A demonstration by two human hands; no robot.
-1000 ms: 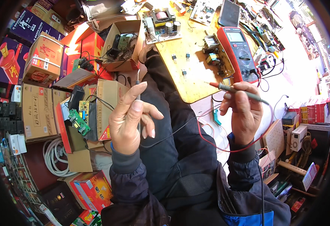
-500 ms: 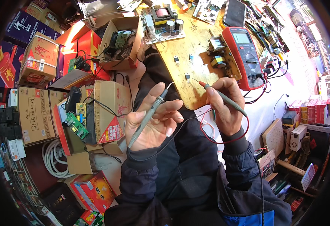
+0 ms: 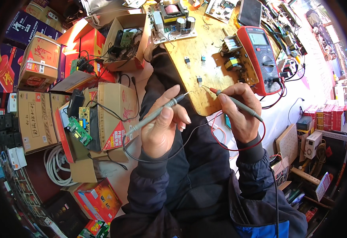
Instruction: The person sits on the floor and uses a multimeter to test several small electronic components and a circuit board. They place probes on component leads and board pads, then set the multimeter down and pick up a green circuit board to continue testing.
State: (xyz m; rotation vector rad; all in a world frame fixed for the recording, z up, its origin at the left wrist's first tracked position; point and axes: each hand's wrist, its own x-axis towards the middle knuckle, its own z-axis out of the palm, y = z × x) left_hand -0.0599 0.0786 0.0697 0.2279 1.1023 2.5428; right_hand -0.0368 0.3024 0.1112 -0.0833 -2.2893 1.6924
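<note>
My left hand grips a grey multimeter probe with a black collar, its metal tip aimed at the table's near edge. In my right hand is a second probe, with a red collar and a red lead, its tip just above the wooden table. Close to that tip lies a three-legged transistor. Two more, a black transistor and a blue-bodied transistor, lie farther back. The red multimeter rests at the table's right side. Neither tip visibly touches a transistor.
On the wooden table, a power circuit board stands at the back left and another board with heat sinks beside the meter. A phone lies behind it. Boxes of electronics crowd the left floor.
The left probe has swung from steep to flatter, its tip moving right toward the table, and the left fingers have closed more around it. The right hand has barely shifted.
</note>
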